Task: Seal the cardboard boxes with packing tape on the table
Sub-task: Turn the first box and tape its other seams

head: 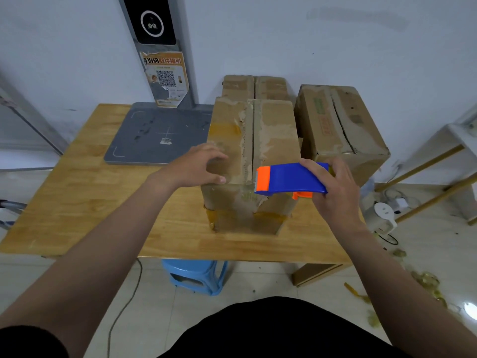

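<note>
Under the table's (90, 202) front edge stands a blue stool (195, 276). Near that edge, right of the middle, sits a worn cardboard box (276, 130). The left hand (196, 166) rests on its top, fingers spread and holding nothing. The right hand (335, 192) grips a blue and orange tape dispenser (289, 180), its orange end at the near end of the box's seam. Behind stands a second box (271, 86), a third box (335, 120) by the far right corner, and a grey board (154, 135) along the far edge.
</note>
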